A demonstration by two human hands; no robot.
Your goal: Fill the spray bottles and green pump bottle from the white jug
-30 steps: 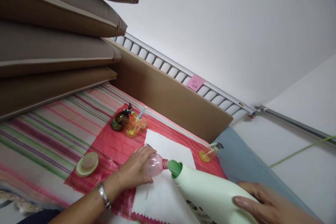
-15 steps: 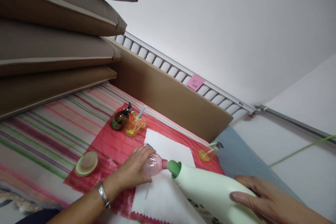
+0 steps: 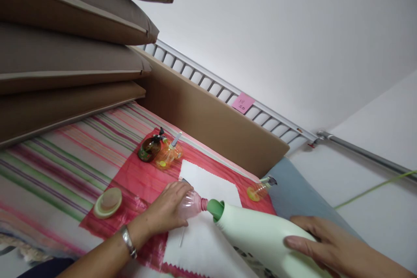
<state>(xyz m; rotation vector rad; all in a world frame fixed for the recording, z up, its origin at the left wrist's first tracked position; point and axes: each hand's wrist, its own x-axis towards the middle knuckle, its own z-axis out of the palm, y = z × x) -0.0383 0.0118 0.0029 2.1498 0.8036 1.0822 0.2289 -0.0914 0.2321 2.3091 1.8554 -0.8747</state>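
While fingers [image 3: 178, 188] grip bottles [image 3: 257, 228], striped cloth [image 3: 67, 156], radiator [image 3: 206, 83]

Left wrist wore broad silver bracelet [image 3: 128, 242], smooth curved band with bright highlights; clasp, engraving too small for me to make out from my remote post. Dark navy cloth [image 3: 47, 268] showed at lower left edge; sleeve or other garment, I could not tell. Left hand [image 3: 167, 207], right hand [image 3: 330, 242] bare, visible forearms too.

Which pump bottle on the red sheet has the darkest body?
The leftmost, brown pump bottle; the orange-tinted bottle beside it and the yellow-bottomed bottle at right are paler.
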